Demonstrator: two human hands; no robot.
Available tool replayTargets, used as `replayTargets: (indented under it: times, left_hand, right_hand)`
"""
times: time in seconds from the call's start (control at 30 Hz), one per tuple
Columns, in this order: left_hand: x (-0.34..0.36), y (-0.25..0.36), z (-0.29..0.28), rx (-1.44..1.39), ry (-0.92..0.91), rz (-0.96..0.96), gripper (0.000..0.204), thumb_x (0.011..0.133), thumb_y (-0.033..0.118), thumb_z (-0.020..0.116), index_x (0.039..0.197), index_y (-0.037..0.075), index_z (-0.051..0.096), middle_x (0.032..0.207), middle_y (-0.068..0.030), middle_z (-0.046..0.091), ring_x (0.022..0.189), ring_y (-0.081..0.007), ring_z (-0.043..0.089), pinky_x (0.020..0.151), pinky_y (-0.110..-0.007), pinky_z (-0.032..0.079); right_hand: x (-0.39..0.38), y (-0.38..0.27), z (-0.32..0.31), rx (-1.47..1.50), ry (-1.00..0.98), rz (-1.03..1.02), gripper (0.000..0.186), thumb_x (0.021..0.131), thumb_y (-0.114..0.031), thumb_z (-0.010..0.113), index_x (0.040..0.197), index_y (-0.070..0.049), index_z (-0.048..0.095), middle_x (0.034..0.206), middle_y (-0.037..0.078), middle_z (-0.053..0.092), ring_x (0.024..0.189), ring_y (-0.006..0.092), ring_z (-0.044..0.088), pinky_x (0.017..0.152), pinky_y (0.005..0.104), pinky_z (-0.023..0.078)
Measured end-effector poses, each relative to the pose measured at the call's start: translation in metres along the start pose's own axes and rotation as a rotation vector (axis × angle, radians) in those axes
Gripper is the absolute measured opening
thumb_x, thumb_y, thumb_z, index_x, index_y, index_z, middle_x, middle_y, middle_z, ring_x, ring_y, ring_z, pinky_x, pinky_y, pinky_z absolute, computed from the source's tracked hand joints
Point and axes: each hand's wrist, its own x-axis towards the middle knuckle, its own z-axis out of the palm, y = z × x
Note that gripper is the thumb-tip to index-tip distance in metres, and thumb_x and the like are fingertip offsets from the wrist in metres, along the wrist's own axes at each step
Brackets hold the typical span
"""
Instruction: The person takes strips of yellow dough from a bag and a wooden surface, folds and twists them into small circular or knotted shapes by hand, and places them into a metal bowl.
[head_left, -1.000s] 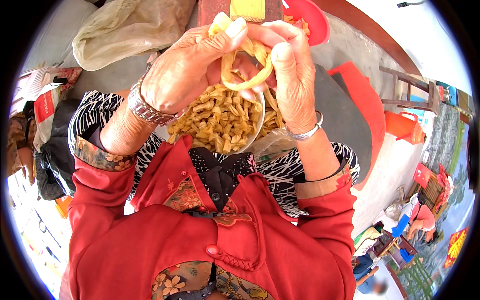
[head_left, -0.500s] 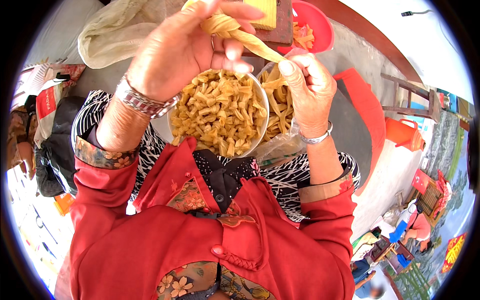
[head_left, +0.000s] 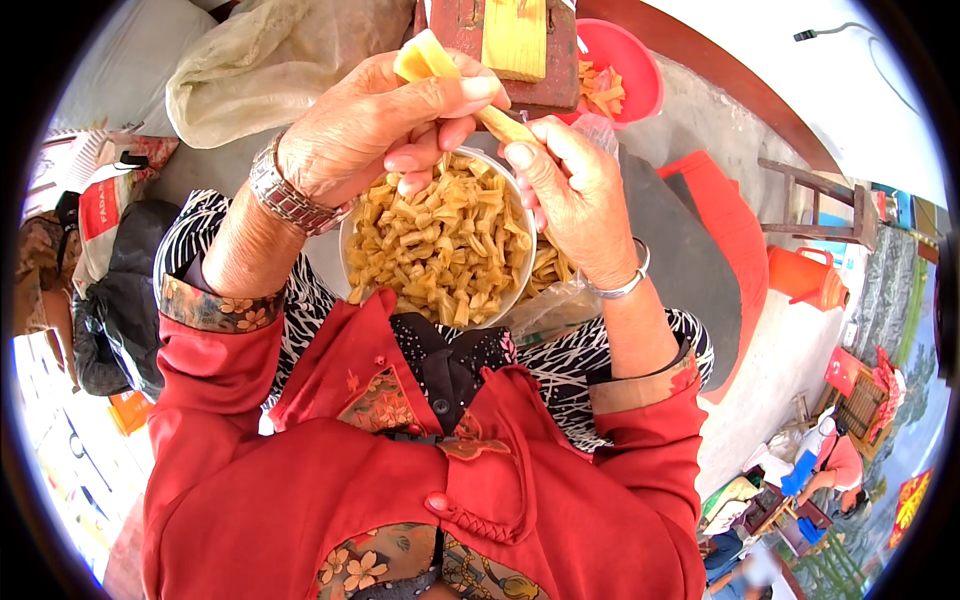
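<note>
A soft yellow strip (head_left: 425, 58) stretches between my two hands, above a round bowl (head_left: 532, 240). Thumb and fingers of my left hand (head_left: 365, 125) are closed on it, and a folded flap sticks up past them. My right hand (head_left: 575, 195) pinches the other end between thumb and fingers. Inside the bowl lie many short, knotted yellow-brown pieces (head_left: 435, 240). At the bowl's right, partly under my right hand, longer strips (head_left: 548, 268) of the same colour lie in a clear plastic bag (head_left: 555, 312).
Beyond my hands is a dark red wooden bench (head_left: 550, 92) bearing a yellow wooden block (head_left: 514, 45). A pink basin (head_left: 652, 85) holds orange strips. Left lies a translucent sack (head_left: 235, 85); right are a red sheet (head_left: 735, 225), an orange jug (head_left: 800, 275) and another person (head_left: 845, 468).
My left hand has come down and turned, its fingers now closed round the strip. The right hand has shifted left and slightly down, so the stretch between them is shorter.
</note>
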Motion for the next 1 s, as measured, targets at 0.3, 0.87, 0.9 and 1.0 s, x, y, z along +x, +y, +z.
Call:
replayTargets:
  times: [0.3,0.87,0.9,1.0]
  left_hand:
    - [-0.001,0.002,-0.011,-0.056,0.176,0.053,0.021,0.093,0.025,0.055,0.094,0.004,0.058,0.061,0.0067,0.038,0.041,0.0008,0.027,0.035,-0.015,0.027]
    - [0.083,0.034,-0.020,0.134,0.339,0.292,0.010,0.090,0.015,0.057,0.085,0.006,0.057,0.059,-0.0001,0.054,0.041,-0.0079,0.044,0.037,-0.022,0.038]
    - [0.084,0.028,-0.021,0.289,0.423,0.299,0.011,0.089,0.015,0.057,0.084,0.006,0.057,0.060,-0.0004,0.055,0.041,-0.0076,0.045,0.037,-0.022,0.038]
    - [0.069,0.016,-0.034,0.562,0.543,0.379,0.013,0.089,0.016,0.056,0.081,0.006,0.054,0.059,0.0000,0.054,0.042,-0.0068,0.046,0.037,-0.022,0.037]
  right_hand:
    - [0.005,-0.001,0.000,-0.206,0.033,-0.233,0.024,0.091,-0.021,0.058,0.083,0.002,0.058,0.061,0.007,0.049,0.052,0.0143,0.046,0.050,0.0273,0.038]
    - [0.089,-0.002,-0.059,-0.707,0.453,-0.459,0.027,0.089,-0.028,0.059,0.076,-0.004,0.057,0.056,0.015,0.049,0.049,0.0276,0.052,0.047,0.0375,0.038]
    - [0.091,0.009,-0.058,-0.761,0.440,-0.430,0.027,0.089,-0.028,0.058,0.076,-0.004,0.057,0.057,0.016,0.051,0.050,0.0287,0.053,0.048,0.0385,0.039]
    - [0.074,0.018,-0.060,-0.682,0.369,-0.276,0.029,0.090,-0.028,0.057,0.074,-0.003,0.057,0.054,0.015,0.047,0.046,0.0251,0.046,0.048,0.0377,0.037]
